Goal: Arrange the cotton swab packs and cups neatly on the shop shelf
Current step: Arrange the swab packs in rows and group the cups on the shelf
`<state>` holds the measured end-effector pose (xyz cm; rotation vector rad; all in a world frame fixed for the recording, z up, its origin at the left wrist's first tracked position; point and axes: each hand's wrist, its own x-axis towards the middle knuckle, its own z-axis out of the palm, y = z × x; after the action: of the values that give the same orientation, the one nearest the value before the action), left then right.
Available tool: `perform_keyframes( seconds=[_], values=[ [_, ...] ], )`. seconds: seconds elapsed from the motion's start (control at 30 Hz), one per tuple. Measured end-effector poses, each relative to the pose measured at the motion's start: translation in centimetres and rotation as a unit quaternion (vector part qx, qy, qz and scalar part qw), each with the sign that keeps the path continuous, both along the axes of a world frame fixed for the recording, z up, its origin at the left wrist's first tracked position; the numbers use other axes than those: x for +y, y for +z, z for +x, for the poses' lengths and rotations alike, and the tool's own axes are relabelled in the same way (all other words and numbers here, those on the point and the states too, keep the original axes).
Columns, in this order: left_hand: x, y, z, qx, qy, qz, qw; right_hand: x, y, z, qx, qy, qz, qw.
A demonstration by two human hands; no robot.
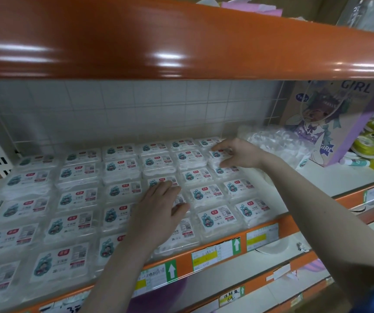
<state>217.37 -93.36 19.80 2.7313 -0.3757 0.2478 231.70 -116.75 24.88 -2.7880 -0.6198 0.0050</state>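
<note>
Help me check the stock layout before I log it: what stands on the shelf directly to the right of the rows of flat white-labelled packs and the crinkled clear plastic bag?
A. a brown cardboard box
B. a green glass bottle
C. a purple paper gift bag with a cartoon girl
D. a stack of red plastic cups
C: the purple paper gift bag with a cartoon girl stands upright behind the crinkled clear plastic bag, right of the flat white-labelled packs.

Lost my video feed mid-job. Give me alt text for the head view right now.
Two bare hands reach over a grid of flat, labelled cotton swab packs covering a shop shelf: the left hand rests flat on packs near the middle, the right hand grips a pack at the back right. Behind it lies a clear plastic bag, beside a purple gift bag.
</note>
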Motion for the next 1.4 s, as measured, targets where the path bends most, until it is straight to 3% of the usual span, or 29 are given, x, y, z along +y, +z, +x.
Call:
perform_keyframes(
  seconds=[0.2, 0.4, 0.53, 0.73, 1.13, 1.23, 1.33, 1.4],
  values=[
    [-0.1, 0.1, -0.1, -0.017, 0.007, -0.008, 1.0, 1.1, -1.1, -4.1, -0.078, -0.079, 0.011, 0.994],
    [0.9, 0.6, -1.0, -0.044, 0.066, -0.005, 0.997, 2.9, -3.8, -10.1, -0.172, -0.14, 0.105, 0.969],
    [2.5, 0.5, -2.1, -0.038, 0.094, -0.013, 0.995, 4.4, -6.3, -13.8, -0.222, -0.177, 0.112, 0.952],
    [4.0, -0.2, -4.2, -0.045, 0.11, -0.005, 0.993, 6.0, -7.1, -18.2, -0.232, -0.224, 0.118, 0.939],
    [2.1, -0.6, -9.2, -0.138, 0.15, -0.001, 0.979, 4.7, -6.6, -23.4, -0.279, -0.238, 0.124, 0.922],
    [1.7, -0.1, -11.7, -0.129, 0.179, -0.014, 0.975, 4.4, -6.7, -25.0, -0.285, -0.222, 0.135, 0.923],
    [2.7, -1.2, -13.9, -0.107, 0.176, 0.053, 0.977, 4.8, -6.6, -26.4, -0.289, -0.199, 0.154, 0.924],
    [3.2, -1.4, -15.5, -0.122, 0.183, 0.048, 0.974, 5.2, -6.5, -27.2, -0.289, -0.188, 0.168, 0.924]
  ],
)
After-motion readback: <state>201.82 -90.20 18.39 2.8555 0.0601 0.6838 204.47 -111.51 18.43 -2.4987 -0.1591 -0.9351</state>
